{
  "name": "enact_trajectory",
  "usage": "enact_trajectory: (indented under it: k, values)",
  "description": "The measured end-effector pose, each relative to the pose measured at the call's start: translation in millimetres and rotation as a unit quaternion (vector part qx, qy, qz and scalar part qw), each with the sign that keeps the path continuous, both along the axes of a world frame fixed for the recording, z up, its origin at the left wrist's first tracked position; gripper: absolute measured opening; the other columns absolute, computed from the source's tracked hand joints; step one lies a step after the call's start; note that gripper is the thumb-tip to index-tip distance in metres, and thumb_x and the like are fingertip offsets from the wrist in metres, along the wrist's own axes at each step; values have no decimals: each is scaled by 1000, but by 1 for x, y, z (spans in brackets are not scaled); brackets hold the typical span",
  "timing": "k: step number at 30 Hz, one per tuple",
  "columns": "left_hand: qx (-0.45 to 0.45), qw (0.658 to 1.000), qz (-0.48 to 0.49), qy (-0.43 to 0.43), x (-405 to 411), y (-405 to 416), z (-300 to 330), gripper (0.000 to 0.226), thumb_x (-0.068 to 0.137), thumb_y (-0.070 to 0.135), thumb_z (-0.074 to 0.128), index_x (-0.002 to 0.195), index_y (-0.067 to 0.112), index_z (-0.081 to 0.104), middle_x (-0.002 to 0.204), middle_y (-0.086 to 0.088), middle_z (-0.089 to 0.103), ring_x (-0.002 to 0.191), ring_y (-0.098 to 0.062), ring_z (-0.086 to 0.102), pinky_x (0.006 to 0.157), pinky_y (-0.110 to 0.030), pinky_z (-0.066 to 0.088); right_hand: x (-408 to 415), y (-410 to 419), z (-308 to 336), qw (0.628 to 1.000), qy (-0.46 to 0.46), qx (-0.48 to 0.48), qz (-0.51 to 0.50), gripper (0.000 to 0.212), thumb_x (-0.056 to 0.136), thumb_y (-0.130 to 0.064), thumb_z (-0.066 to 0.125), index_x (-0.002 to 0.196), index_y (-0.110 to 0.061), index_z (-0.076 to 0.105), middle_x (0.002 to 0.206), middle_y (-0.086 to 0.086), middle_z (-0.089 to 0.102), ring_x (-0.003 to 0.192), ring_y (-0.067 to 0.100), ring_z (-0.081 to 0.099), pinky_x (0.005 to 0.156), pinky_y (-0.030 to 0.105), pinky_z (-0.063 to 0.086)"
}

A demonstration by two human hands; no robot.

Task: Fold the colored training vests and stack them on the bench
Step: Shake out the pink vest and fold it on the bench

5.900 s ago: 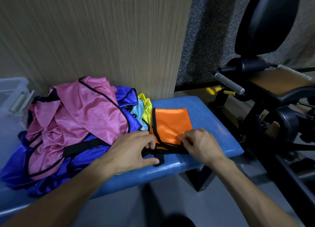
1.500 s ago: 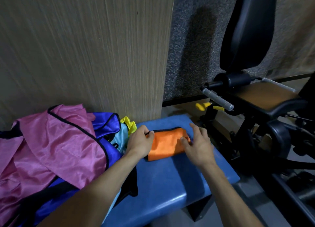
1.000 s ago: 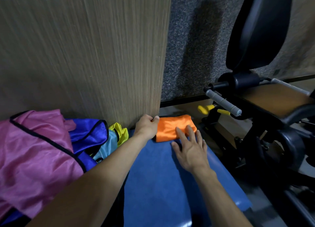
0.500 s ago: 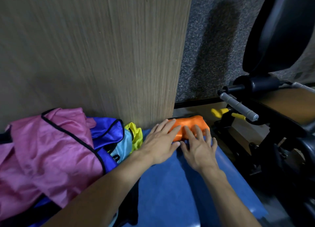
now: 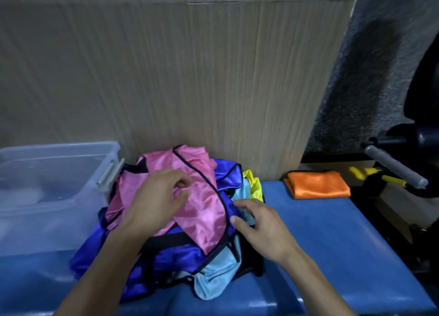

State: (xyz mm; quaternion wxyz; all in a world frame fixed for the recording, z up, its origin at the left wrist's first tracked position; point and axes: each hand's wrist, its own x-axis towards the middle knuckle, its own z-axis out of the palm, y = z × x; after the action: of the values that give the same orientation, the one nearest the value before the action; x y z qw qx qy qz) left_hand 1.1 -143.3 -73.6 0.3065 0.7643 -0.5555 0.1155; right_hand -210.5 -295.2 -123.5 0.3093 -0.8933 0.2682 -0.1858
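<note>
Satin heap, item one: a crumpled pink satin vest with black piping [image 5: 202,204] tops the pile at about nine o'clock from the bench's middle, over a royal-blue satin vest [image 5: 180,256], a pale-blue satin vest [image 5: 213,280] spilling toward six o'clock, and a yellow satin vest [image 5: 255,182] peeking out at the pile's one o'clock edge. Item two: a folded orange satin vest [image 5: 318,184], a flat rectangle at two o'clock on the padded blue vinyl bench [image 5: 344,244], tucked at the far corner against the wood-grain wall panel [image 5: 190,78], I judge so that it starts the stack and leaves the middle free for folding. Item three: my left hand [image 5: 159,201] lies on the pink vest, fingers loosely bent, thumb and forefinger close on the cloth; whether they actually pinch it I cannot tell. Item four: my right hand [image 5: 261,228] hovers at the pile's three o'clock side, fingers relaxed and spread, fingertips at the black edging, holding nothing. Both are placed to lift the top vest clear of the tangle. Item five: a clear plastic storage tub [image 5: 47,173] at ten o'clock, just beside the pile. Item six: black gym machine with a grey grip bar [image 5: 394,168] at three o'clock, past the bench end. One vest folded; four, by my count, remain.
</note>
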Motion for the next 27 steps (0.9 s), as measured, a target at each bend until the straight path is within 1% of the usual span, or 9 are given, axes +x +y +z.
enact_trajectory:
  k: [4,9,13,16,18,20,22,24,27]
  values:
    - [12,1000,18,2,9,18,0,19,81,17,71,97,27,72,94,12,58,88,-14,55,81,-38,50,9,17,-3,999,-17,41,-2,47,92,-43,69,132,-19,63,118,-8,61,112,13,58,102,32,46]
    - [40,995,64,63,16,40,-8,42,73,-6,67,103,24,67,104,8,53,100,-18,56,89,-38,49,16,34,-8,996,-40,77,-8,50,87,-40,77,130,-20,62,107,-17,57,103,5,55,96,22,44]
    - [18,990,91,108,19,51,-19,37,76,-5,66,105,17,63,102,6,58,92,-14,57,85,-41,52,24,36,-13,985,-43,157,-56,73,80,-43,83,141,-16,54,116,-7,59,104,7,57,93,23,48]
    - [-5,994,72,80,20,61,-33,25,80,10,65,105,13,65,100,4,63,89,-14,59,83,-42,53,35,37,-14,969,-68,220,-91,75,76,-37,88,140,-13,56,105,-6,62,92,3,59,82,19,48]
    - [7,997,47,61,19,68,-39,29,81,31,65,105,15,66,101,4,63,91,-16,60,84,-43,52,44,40,-14,963,-89,235,-100,64,75,-31,89,130,-13,62,96,-6,67,84,6,64,82,26,54]
    - [41,997,34,50,15,77,-45,45,76,51,69,110,22,66,108,7,62,94,-17,59,86,-41,51,54,46,-13,961,-110,234,-97,40,77,-27,88,110,-17,68,90,-7,73,81,11,70,83,37,58]
    - [96,994,41,41,12,85,-51,58,71,64,67,118,30,64,118,10,59,103,-19,58,89,-41,49,63,53,-12,967,-120,201,-101,17,81,-26,82,89,-19,68,80,-5,72,75,15,68,77,42,57]
    - [124,990,58,35,11,92,-60,60,73,67,60,122,32,64,123,11,57,108,-20,57,92,-44,50,70,60,-11,973,-132,162,-102,23,83,-36,73,73,-19,62,73,-4,66,70,19,64,73,43,54]
    - [91,993,66,38,11,97,-70,47,87,63,57,123,34,65,123,12,57,109,-19,58,92,-45,50,72,66,-5,974,-175,97,-110,27,81,-50,59,66,-28,53,82,-2,56,80,25,58,78,46,50]
